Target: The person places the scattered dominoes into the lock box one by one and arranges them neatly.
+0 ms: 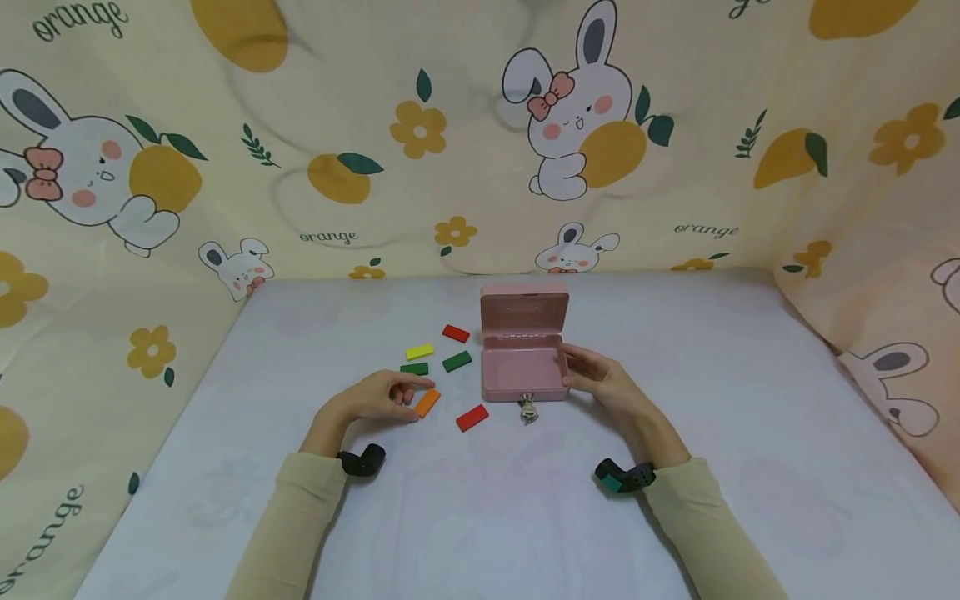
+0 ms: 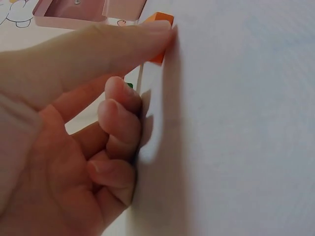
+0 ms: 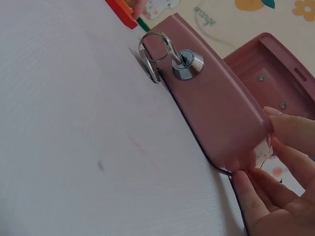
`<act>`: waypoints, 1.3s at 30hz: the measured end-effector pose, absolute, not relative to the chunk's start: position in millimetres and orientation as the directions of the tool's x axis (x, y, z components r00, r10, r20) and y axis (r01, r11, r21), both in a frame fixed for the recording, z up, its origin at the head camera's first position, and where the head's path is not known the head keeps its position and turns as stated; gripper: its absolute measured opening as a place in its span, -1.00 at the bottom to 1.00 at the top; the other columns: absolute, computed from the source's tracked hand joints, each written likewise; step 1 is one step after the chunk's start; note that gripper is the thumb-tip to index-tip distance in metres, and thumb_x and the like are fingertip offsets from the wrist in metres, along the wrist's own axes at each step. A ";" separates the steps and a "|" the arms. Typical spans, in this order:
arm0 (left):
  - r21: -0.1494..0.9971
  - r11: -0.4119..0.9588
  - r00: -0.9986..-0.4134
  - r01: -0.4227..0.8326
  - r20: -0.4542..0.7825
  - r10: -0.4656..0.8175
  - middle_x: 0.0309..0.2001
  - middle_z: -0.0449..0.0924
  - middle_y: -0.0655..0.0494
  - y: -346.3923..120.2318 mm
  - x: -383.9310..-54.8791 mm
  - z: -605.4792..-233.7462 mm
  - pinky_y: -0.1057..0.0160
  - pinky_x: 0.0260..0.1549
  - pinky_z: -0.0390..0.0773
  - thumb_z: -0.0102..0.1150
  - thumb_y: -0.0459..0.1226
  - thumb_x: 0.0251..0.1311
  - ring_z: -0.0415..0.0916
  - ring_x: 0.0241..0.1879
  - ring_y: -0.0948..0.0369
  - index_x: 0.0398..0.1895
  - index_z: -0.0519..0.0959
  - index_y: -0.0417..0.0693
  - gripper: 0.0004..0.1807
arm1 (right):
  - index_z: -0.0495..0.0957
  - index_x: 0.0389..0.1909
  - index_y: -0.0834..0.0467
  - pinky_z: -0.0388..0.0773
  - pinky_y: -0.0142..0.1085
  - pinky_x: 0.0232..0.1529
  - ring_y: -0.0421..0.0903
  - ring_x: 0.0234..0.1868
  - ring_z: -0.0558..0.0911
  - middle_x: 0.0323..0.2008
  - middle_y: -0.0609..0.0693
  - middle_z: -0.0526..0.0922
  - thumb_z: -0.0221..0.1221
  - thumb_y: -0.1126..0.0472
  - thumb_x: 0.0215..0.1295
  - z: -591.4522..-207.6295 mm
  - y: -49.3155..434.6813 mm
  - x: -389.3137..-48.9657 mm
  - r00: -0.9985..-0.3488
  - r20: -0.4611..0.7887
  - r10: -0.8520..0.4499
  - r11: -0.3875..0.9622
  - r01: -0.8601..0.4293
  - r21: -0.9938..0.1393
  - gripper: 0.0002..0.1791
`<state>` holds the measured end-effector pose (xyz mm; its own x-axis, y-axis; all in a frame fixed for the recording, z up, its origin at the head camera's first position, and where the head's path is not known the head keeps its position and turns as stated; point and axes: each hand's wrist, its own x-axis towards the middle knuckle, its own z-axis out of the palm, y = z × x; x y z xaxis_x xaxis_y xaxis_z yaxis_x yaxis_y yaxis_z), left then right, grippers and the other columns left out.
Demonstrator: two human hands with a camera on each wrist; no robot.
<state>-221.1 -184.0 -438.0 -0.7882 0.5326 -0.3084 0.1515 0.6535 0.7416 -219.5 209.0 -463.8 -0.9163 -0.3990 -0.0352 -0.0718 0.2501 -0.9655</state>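
Observation:
A small orange block (image 1: pixel 427 403) lies between the thumb and index finger of my left hand (image 1: pixel 382 396), which pinches it at the table. In the left wrist view the thumb covers part of the orange block (image 2: pixel 161 19); the other fingers are curled. My right hand (image 1: pixel 611 383) grips the right side of an open pink metal cash box (image 1: pixel 522 396), with fingertips at its rim and side wall. A key ring with a key (image 3: pixel 170 46) hangs from the box's front lock (image 3: pixel 188 64). Nothing shows inside the box.
Left of the box lie a red block (image 1: pixel 456 333), a yellow block (image 1: pixel 419 352), a green block (image 1: pixel 457 361), another green block (image 1: pixel 415 368) partly behind my left hand, and a nearer red block (image 1: pixel 472 417). A printed cloth backdrop (image 1: pixel 480 183) rises behind the white table (image 1: pixel 480 517).

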 end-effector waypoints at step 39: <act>0.767 0.619 -0.926 0.169 -0.092 0.367 -0.45 0.38 0.05 -158.6 -205.1 -437.4 0.35 -0.37 0.29 0.41 -0.21 0.03 0.31 -0.38 0.21 0.13 0.54 -0.03 -0.47 | 0.11 0.37 0.47 0.33 -0.66 0.19 -0.01 0.39 0.36 0.38 0.47 0.16 0.15 0.42 0.27 -464.3 206.3 -215.2 -0.916 0.024 -0.401 0.096 -0.069 -0.993 -0.31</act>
<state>-205.1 -158.6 -437.4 -0.9258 0.3666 -0.0917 0.1690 0.6187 0.7672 -215.2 206.3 -464.3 -0.9157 -0.4012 0.0244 -0.0686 0.0960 -0.9930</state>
